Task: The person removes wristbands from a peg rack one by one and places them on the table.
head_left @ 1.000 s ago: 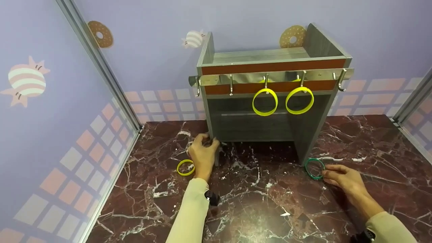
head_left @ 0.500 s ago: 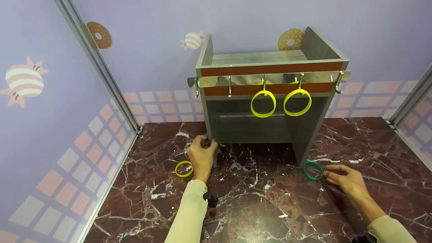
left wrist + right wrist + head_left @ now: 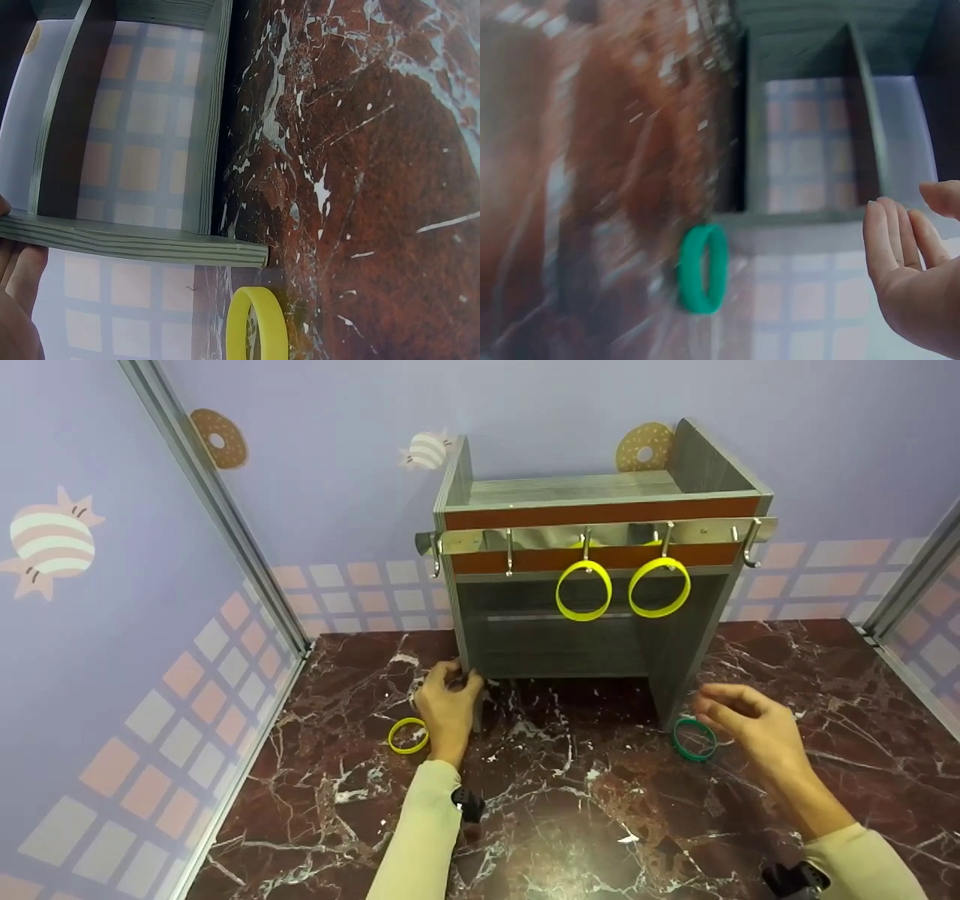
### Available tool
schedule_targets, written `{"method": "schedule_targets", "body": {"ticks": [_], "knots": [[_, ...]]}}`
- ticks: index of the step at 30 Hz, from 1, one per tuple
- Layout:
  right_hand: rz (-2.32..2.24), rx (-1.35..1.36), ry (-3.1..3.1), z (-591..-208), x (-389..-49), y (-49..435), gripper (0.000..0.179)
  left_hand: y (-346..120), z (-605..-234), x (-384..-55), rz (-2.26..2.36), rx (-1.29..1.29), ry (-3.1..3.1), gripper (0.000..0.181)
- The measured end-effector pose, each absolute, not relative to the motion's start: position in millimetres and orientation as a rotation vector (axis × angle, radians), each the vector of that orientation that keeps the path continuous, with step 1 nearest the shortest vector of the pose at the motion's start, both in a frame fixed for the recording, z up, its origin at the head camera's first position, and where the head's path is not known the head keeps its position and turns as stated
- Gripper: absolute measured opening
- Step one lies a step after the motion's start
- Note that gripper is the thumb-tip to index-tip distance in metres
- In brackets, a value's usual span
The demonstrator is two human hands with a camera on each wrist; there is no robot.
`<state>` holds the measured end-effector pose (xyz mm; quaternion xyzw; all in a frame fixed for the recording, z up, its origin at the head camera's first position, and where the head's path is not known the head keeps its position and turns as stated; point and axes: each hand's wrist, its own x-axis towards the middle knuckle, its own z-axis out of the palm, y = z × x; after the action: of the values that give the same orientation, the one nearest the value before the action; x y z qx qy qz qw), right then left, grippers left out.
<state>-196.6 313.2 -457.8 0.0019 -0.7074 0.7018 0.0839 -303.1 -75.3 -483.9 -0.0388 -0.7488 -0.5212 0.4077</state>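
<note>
My left hand [image 3: 446, 701] grips the left side panel of a grey wooden shelf [image 3: 566, 649], thumb and fingers on opposite faces. In the left wrist view, part of the left hand [image 3: 22, 292] shows at that panel's edge. A yellow wristband [image 3: 407, 736] lies on the tabletop just left of this hand. My right hand [image 3: 757, 727] is raised beside the shelf's right panel and holds nothing. Below its fingers a green wristband [image 3: 695, 740] lies by the panel's foot. In the right wrist view the green wristband [image 3: 702, 268] is apart from the right hand [image 3: 915, 277].
A metal hook rail [image 3: 622, 535] spans the shelf's front. Two yellow wristbands hang from its middle hooks, a left one [image 3: 584, 591] and a right one [image 3: 660, 588]. The marbled tabletop [image 3: 547, 832] meets patterned walls at the left, back and right.
My right hand has let go of the green wristband and risen up towards the shelf's right panel. The green wristband now lies on the table. My left hand keeps its grip on the shelf.
</note>
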Motion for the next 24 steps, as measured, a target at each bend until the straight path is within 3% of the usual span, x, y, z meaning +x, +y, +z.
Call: {"method": "schedule_targets", "body": {"ticks": [13, 24], "knots": [[2.262, 0.227, -1.731, -404.9, -211.9, 276.9, 0.035, -74.2, -484.8, -303.7, -1.333, -0.086, -1.884, 0.014], [2.373, 0.243, -1.560, -379.1, -230.3, 260.1, 0.033, -74.4, -484.4, -302.7, -1.324, -0.085, -1.889, 0.013]]}}
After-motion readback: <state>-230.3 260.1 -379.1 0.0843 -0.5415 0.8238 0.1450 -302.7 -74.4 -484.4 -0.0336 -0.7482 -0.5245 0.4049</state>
